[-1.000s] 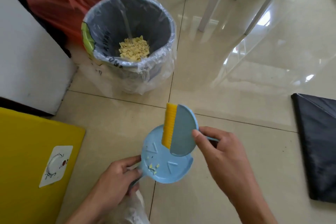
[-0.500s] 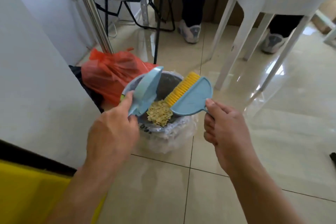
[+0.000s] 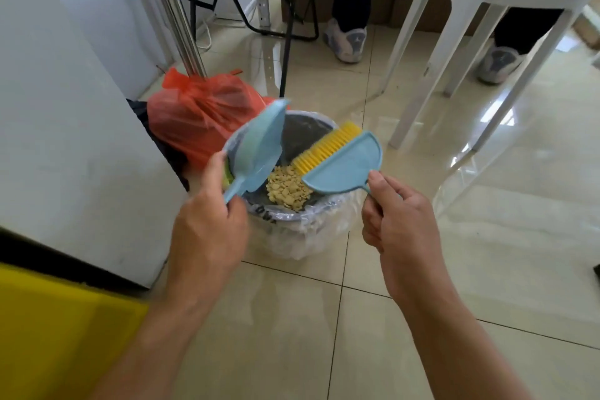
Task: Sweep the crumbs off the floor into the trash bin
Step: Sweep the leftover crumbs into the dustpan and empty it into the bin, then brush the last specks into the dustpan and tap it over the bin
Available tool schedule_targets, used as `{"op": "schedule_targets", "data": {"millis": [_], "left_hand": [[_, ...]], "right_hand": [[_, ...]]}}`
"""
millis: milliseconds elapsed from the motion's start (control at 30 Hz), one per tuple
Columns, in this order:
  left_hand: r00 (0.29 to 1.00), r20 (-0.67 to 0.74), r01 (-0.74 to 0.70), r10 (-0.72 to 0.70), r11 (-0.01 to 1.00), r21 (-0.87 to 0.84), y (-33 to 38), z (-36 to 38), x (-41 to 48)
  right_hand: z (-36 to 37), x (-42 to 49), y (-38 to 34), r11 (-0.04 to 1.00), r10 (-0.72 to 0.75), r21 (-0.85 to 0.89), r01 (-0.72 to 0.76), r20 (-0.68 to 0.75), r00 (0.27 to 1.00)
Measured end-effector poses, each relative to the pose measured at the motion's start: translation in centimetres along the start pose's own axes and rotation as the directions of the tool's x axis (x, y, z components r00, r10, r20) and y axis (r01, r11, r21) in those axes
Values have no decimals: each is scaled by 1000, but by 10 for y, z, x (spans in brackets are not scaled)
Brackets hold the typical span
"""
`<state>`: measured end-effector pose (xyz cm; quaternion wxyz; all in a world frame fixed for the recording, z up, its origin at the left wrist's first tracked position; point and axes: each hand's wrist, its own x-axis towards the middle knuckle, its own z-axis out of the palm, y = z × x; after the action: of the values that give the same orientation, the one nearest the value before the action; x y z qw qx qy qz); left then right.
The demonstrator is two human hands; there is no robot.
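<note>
from the head camera, looking down: the left hand (image 3: 207, 230) grips the short handle of a pale blue dustpan (image 3: 259, 146), its fingers curled round the handle and the thumb lying up along it. the pan is tipped steeply on edge over the left side of the trash bin (image 3: 285, 217), with its far tip above the rim. the right hand (image 3: 399, 224) pinches the thin handle of a blue hand brush (image 3: 344, 162) between thumb and forefinger; the other fingers are curled in below, and whether they touch the handle i cannot tell. the brush hangs over the right half of the bin, its yellow bristles (image 3: 328, 146) pointing down and in, towards the pan.

the crumbs (image 3: 287, 190) – a heap of pale yellow bits – lie inside the bin, between pan and brush. a clear plastic liner (image 3: 302, 237) is folded over the rim and sags down the outside.

the bin stands on glossy beige floor tiles (image 3: 324, 334), beside a white panel (image 3: 65, 140). an orange bag (image 3: 201, 117) sits just behind it, against a metal pole (image 3: 172, 10). a white stool (image 3: 454, 26) stands to the right, with two shoes (image 3: 345, 42) beyond its legs – and a yellow surface (image 3: 58, 334) fills the lower left corner.
</note>
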<state>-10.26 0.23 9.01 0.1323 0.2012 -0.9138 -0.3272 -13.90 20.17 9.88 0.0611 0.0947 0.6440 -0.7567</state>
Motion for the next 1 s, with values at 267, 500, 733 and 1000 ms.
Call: {"op": "schedule_targets", "data": {"millis": [267, 500, 733, 1000], "left_hand": [[991, -47, 109, -127, 951, -289, 13, -2, -31], [959, 63, 260, -277, 764, -591, 16, 10, -33], [927, 202, 341, -315, 488, -803, 16, 9, -33], [950, 237, 312, -203, 565, -764, 8, 7, -43]], "right_hand": [[21, -22, -16, 850, -430, -241, 468, 197, 881], [31, -34, 9, 722, -435, -486, 492, 234, 869], [38, -39, 30, 645, -433, -589, 487, 244, 868], [-28, -61, 23, 867, -340, -356, 350, 91, 936]]}}
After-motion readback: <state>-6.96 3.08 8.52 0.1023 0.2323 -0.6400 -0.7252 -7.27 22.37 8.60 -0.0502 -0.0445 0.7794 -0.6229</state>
